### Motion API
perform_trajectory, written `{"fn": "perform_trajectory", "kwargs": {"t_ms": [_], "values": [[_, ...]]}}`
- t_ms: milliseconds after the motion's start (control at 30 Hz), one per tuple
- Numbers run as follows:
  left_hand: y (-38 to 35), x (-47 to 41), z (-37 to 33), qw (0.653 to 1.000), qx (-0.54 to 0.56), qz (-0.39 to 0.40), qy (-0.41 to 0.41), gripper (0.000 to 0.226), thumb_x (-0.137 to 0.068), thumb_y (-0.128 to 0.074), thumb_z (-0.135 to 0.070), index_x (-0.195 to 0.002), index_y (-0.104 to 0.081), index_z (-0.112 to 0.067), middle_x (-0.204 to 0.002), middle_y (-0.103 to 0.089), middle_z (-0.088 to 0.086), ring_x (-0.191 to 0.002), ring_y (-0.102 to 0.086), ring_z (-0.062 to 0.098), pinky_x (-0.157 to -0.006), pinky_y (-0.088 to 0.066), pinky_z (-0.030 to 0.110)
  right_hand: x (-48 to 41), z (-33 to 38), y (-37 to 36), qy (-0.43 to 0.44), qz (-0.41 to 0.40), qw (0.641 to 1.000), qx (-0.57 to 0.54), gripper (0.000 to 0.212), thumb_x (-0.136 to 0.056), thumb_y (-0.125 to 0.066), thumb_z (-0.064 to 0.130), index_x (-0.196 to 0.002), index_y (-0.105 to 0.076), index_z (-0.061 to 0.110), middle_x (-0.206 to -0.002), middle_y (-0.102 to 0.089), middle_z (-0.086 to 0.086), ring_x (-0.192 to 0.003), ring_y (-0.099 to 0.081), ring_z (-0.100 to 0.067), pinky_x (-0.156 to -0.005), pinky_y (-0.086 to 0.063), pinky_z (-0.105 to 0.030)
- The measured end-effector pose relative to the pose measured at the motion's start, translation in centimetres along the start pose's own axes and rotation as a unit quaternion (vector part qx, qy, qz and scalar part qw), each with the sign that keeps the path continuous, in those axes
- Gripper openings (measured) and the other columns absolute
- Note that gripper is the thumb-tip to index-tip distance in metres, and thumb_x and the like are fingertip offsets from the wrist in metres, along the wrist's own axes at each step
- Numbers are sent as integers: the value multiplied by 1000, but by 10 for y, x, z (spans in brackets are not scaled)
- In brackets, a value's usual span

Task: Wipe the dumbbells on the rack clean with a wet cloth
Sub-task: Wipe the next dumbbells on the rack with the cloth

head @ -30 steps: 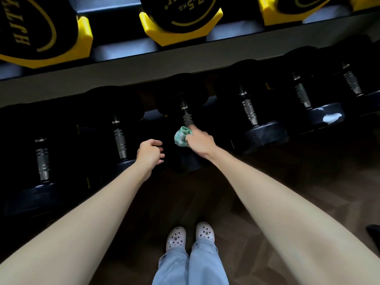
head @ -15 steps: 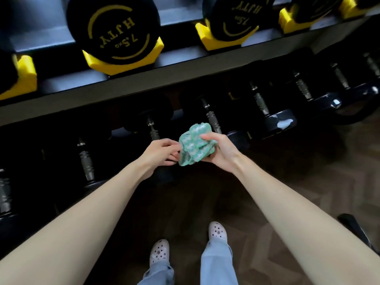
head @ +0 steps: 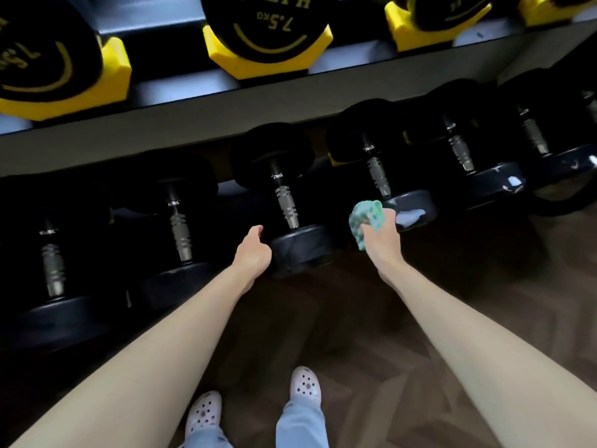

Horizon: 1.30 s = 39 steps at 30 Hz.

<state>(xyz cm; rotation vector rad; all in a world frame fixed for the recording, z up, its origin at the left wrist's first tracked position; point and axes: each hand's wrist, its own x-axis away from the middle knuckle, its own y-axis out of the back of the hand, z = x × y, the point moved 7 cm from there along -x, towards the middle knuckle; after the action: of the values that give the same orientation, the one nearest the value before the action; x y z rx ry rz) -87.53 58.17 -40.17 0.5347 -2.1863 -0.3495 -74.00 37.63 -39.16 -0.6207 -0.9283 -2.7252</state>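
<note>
Black dumbbells with ribbed steel handles lie in a row on the lower shelf of the rack (head: 193, 124). My right hand (head: 382, 240) is shut on a crumpled green cloth (head: 365, 218), held just left of the near head of one dumbbell (head: 410, 206). My left hand (head: 253, 253) rests against the left side of the near head of the neighbouring dumbbell (head: 300, 247), fingers loosely curled and holding nothing.
The upper shelf carries 7.5 kg dumbbells (head: 268, 27) in yellow cradles. More dumbbells (head: 497, 182) run to the right, one with a pale smear on its head. Dark wood floor and my white clogs (head: 305, 386) lie below.
Both hands held the cloth together half a second ago. Now the left hand has let go and dropped to a dumbbell head, and the right carries the cloth to the right.
</note>
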Motion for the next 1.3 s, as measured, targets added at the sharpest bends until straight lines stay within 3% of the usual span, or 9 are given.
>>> {"fn": "perform_trajectory", "kwargs": {"t_ms": [200,433,567,767,867,1000,1067,1167,1300], "values": [[0,-20,18,1000,4,-15,7,61,-85,-31,13,-140,-34,-12,-134,-51,6,-121,-46,20,-90,-35,25,-24,-23,-47,-65,75,993,-66,28,-95,-47,12,-123,-46,14,-106,-54,-8,-98,-49,-20,-83,-38,-31],[4,-32,26,999,23,-12,19,55,-83,-31,14,-131,-44,-10,-126,-57,7,-120,-48,24,-103,-41,42,-45,18,-69,-31,171,983,53,36,-93,-48,19,-127,-53,12,-114,-57,-15,-103,-51,-23,-74,-41,-25],[7,-33,28,997,72,-6,35,53,-86,-30,16,-132,-42,-7,-125,-57,10,-120,-48,23,-99,-44,38,-31,48,-95,-23,225,961,161,40,-91,-51,22,-128,-52,7,-131,-51,-16,-120,-48,-30,-94,-39,-31],[10,-25,23,990,134,8,42,53,-89,-29,16,-137,-36,-7,-131,-53,15,-124,-48,26,-94,-47,36,-17,59,-108,-41,298,943,143,46,-89,-52,22,-133,-47,9,-142,-41,-14,-130,-38,-30,-105,-29,-36],[19,-24,20,986,159,-11,47,50,-91,-29,14,-136,-36,-6,-131,-52,16,-121,-51,27,-91,-49,35,-6,66,-118,-64,322,941,85,44,-87,-52,21,-129,-50,8,-135,-48,-12,-120,-48,-28,-104,-34,-35],[29,-22,22,982,176,-34,55,46,-93,-28,8,-135,-37,-7,-126,-55,14,-113,-56,25,-88,-50,34,18,72,-128,-105,382,917,-46,17,-92,-46,15,-103,-56,7,-90,-64,-7,-80,-61,-19,-73,-50,-31],[33,-23,24,982,173,-38,58,46,-93,-27,8,-134,-38,-7,-124,-56,16,-109,-56,24,-85,-50,33,18,67,-116,-136,353,913,-150,17,-92,-42,12,-99,-57,7,-86,-64,-9,-74,-63,-20,-67,-52,-31],[37,-28,24,985,160,-48,54,47,-91,-26,10,-132,-41,-7,-125,-55,17,-109,-54,24,-87,-49,34,-6,60,-84,-175,246,900,-314,24,-91,-39,13,-102,-58,4,-89,-65,-12,-78,-63,-24,-77,-51,-35],[26,-39,18,989,135,-36,49,44,-91,-28,10,-129,-43,-5,-121,-56,15,-102,-51,21,-88,-46,36,-44,62,-47,-114,141,956,-231,20,-94,-40,15,-98,-57,7,-81,-62,-6,-70,-59,-18,-61,-46,-28]]}}
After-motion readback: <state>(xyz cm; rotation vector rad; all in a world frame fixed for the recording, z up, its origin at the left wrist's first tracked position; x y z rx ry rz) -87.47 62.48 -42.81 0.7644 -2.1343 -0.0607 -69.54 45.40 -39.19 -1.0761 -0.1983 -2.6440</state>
